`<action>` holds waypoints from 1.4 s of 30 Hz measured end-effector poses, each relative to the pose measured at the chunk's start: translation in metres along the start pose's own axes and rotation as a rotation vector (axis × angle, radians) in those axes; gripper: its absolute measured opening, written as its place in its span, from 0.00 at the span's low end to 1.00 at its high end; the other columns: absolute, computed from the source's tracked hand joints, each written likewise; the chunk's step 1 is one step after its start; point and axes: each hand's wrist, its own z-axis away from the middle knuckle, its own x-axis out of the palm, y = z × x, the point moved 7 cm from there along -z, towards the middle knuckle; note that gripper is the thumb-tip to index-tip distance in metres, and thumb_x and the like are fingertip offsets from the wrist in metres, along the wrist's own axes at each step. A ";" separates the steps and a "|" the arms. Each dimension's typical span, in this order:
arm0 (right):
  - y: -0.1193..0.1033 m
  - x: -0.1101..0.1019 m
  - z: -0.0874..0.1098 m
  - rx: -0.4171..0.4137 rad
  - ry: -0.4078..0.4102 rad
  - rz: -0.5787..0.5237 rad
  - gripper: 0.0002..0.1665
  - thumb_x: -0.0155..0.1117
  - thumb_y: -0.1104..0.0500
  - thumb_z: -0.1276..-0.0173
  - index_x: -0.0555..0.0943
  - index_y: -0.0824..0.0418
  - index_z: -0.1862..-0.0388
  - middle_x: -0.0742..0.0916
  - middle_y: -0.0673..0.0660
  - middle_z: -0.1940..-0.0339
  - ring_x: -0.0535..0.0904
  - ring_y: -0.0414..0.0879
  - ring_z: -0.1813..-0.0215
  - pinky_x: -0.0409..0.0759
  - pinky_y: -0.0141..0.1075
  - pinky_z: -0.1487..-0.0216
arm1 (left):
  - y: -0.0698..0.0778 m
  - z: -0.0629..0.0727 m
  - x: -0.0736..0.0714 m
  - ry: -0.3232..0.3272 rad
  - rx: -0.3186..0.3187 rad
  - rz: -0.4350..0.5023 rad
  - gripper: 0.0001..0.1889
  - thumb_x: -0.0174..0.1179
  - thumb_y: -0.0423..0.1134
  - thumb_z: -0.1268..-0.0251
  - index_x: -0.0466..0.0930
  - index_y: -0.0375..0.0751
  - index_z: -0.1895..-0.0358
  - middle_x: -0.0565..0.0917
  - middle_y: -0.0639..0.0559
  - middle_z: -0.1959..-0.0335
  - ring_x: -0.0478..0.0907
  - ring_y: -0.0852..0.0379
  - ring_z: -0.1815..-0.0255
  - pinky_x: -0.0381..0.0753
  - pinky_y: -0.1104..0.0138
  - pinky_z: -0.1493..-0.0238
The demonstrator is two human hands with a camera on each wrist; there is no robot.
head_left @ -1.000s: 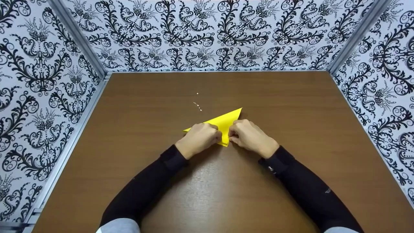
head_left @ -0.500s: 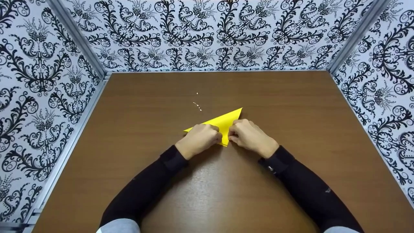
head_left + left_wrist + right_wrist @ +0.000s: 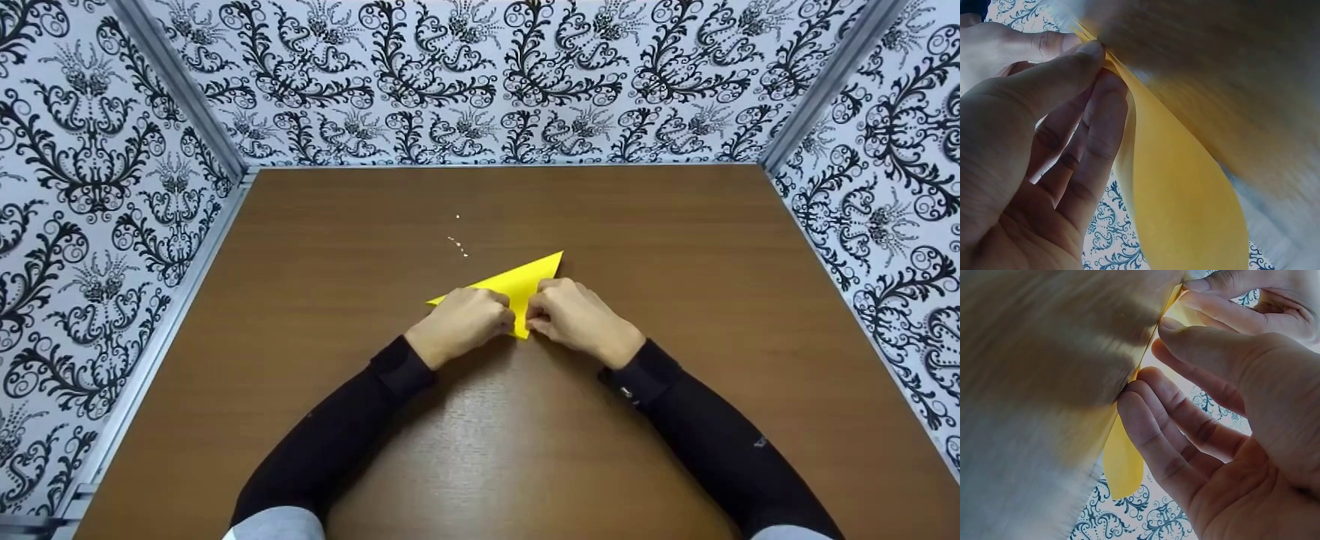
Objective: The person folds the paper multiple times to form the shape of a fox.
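Together both hands (image 3: 521,321) pinch yellow paper (image 3: 517,283) — flat.

The yellow paper (image 3: 517,289) is thin and smooth, with a matt face and sharp creases; in the left wrist view it bends softly. The table (image 3: 675,247) looks like brown wood laminate, smooth, with fine grain and a soft sheen near the person. A few small white specks (image 3: 459,246) lie on it. The walls (image 3: 480,82) look like matt printed paper, black on white. The corner strips (image 3: 184,97) look like dull grey metal. The sleeves (image 3: 337,435) are black matt cloth.
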 end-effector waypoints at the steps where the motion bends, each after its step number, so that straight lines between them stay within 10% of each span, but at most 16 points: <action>1: 0.000 0.000 0.000 -0.002 0.001 0.000 0.03 0.85 0.65 0.26 0.97 0.59 0.61 0.91 0.55 0.62 0.86 0.47 0.60 0.90 0.41 0.58 | 0.000 0.000 0.000 -0.003 -0.003 0.003 0.06 0.77 0.41 0.20 0.98 0.50 0.61 0.91 0.53 0.66 0.87 0.54 0.67 0.94 0.55 0.63; 42: 0.003 0.003 -0.002 -0.018 -0.004 -0.089 0.05 0.85 0.67 0.27 0.97 0.60 0.64 0.93 0.55 0.64 0.87 0.46 0.61 0.89 0.38 0.58 | -0.013 0.001 0.002 -0.011 -0.105 0.165 0.05 0.79 0.33 0.26 1.00 0.48 0.60 0.95 0.51 0.61 0.93 0.50 0.62 0.98 0.52 0.58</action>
